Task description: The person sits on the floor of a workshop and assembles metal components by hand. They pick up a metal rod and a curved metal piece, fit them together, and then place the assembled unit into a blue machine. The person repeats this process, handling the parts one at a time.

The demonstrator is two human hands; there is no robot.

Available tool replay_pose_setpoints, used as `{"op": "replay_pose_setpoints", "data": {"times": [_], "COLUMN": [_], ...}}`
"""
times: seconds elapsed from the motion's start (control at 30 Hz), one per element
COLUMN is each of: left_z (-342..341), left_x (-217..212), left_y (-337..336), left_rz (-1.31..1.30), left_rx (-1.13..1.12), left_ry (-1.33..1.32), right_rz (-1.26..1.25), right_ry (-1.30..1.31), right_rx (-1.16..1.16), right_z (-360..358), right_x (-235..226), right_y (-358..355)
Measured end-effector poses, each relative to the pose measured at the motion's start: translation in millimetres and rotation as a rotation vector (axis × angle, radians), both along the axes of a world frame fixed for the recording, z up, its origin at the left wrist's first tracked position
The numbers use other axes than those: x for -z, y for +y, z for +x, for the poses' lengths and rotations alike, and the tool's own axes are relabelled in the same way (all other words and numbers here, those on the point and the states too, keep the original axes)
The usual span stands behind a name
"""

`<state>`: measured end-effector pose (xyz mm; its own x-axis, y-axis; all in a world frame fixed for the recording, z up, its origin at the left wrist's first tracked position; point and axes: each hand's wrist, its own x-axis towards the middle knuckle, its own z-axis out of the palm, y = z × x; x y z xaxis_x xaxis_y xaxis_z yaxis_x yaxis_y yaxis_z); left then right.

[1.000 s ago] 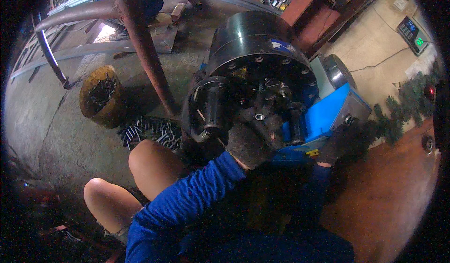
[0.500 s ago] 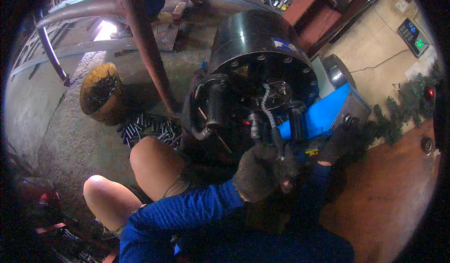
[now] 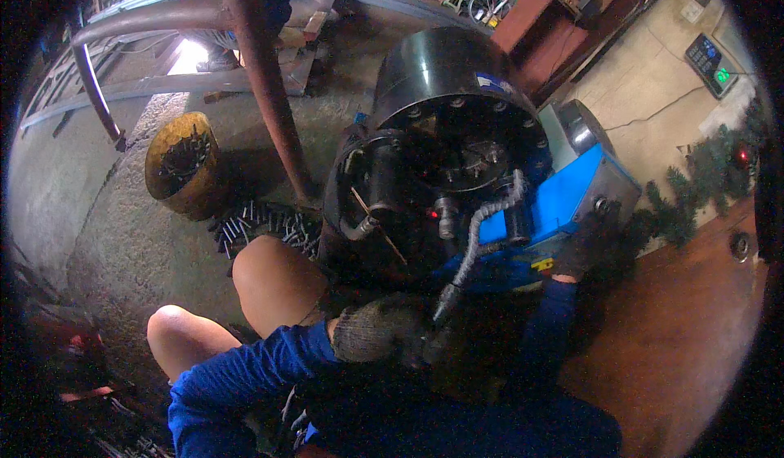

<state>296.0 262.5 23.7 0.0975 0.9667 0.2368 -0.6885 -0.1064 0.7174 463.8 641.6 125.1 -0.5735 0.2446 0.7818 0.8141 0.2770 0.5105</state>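
One broad concrete floor (image 3: 90,229) carries most of what shows. Toward its right side stands a black machine (image 3: 441,70), its thick drum rising at the back, with bolts ringed along the drum's front edge. Right of the person spreads a reddish-brown wooden panel (image 3: 670,319). A rusty pipe frame (image 3: 265,90) slants down to the floor, its foot near the machine's left edge.

At the machine's right edge sits a blue housing (image 3: 572,188), with a grey end face at its right corner. Left of the frame's foot stands a yellow-brown bucket (image 3: 208,184), dark metal pieces in its mouth. Many short metal rods (image 3: 265,227) lie heaped on the floor between the bucket and the person's knees (image 3: 273,282).

A grey ribbed hose (image 3: 471,250) bends from near the housing's left edge down past the machine's lower front edge, ending in a narrow nozzle (image 3: 445,304).

The gloved left hand (image 3: 380,331) is just beside the nozzle; its fingers run into shadow, and I cannot tell whether they close around it. The dark-gloved right hand (image 3: 584,250) is at the lower edge of the grey end face, just below a round knob (image 3: 602,205); whether its fingers are open or closed cannot be told. A tiny red light (image 3: 434,214) glows on the machine's front.
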Motion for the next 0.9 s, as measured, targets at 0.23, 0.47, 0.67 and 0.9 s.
{"op": "replay_pose_setpoints", "data": {"times": [0.23, 0.47, 0.67, 0.9], "left_z": [-23, -78, -135, -149], "left_x": [-24, 17, -9, -47], "left_y": [-25, -68, -122, -144], "left_rz": [0.053, 0.059, 0.011, -0.065], "left_rx": [-0.040, -0.547, -0.884, -0.973], "left_ry": [-0.305, 0.142, 0.502, 0.491], "right_rz": [0.099, -0.244, -1.187, -1.569], "right_ry": [0.045, 0.653, 0.741, 0.560], "right_rx": [-0.140, -0.814, -1.486, -1.337], "right_z": [-6, -39, -115, -192], "right_x": [3, -24, -34, -31], "right_y": [17, -92, -241, -322]}}
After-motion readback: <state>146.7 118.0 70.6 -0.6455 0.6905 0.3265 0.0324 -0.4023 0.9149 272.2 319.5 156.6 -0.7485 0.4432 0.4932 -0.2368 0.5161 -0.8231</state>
